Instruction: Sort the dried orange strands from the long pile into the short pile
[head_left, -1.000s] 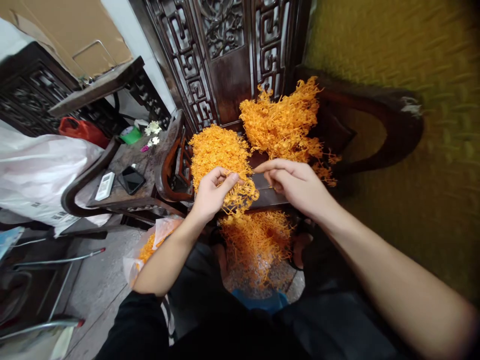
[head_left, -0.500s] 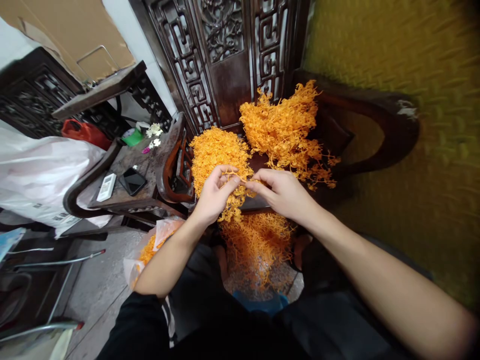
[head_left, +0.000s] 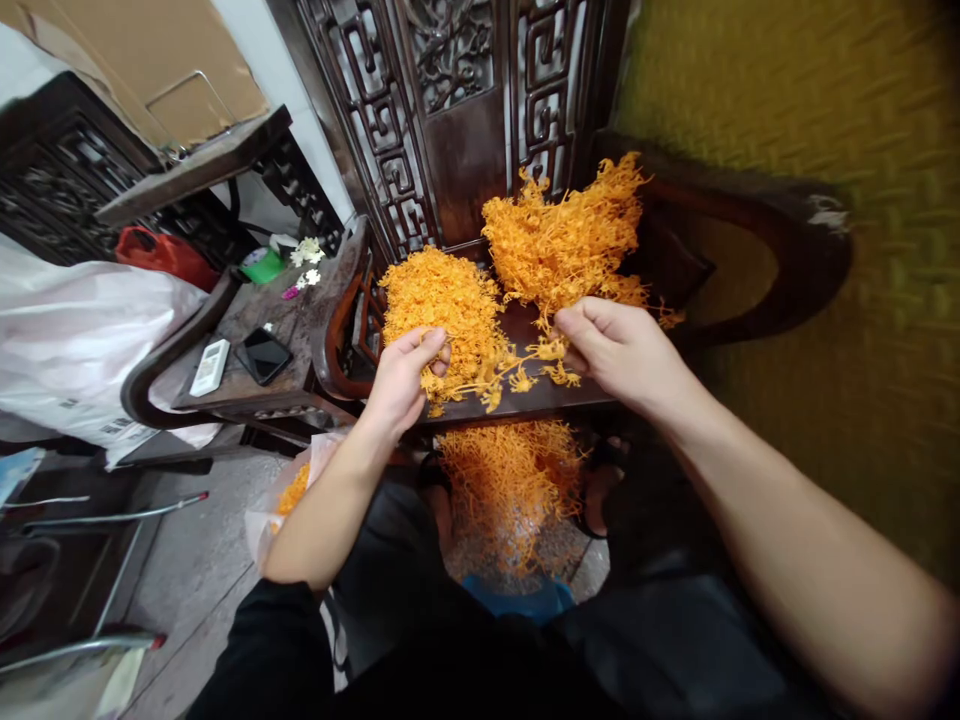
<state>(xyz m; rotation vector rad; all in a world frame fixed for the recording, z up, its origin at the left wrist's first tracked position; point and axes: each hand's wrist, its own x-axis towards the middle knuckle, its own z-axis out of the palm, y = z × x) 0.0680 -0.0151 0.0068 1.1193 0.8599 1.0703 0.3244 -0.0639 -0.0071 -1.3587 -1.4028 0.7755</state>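
Between my two hands stretches an orange sprig (head_left: 491, 380) with small flower-like tips. My left hand (head_left: 401, 375), its thumb and fingers pinched together, is at the sprig's left end, over the front of a heap of short orange flower-like pieces (head_left: 435, 290). At the other end, my right hand (head_left: 622, 345) is closed with thumb against fingers, holding the sprig. Just behind it lies a looser pile of longer orange sprigs (head_left: 562, 240). Both piles rest on a dark wooden chair seat (head_left: 517, 400).
Below the seat, thin orange stems (head_left: 514, 480) rise above a blue container (head_left: 517, 598) between my feet. A plastic bag (head_left: 262, 525) with orange pieces stands at the left. The side table (head_left: 232, 320) carries a phone (head_left: 262, 355), a white remote (head_left: 210, 367) and green tape (head_left: 262, 265).
My hands were together over the seat's middle and have drawn apart, left hand leftward, right hand rightward. The orange sprig now shows stretched out between them.
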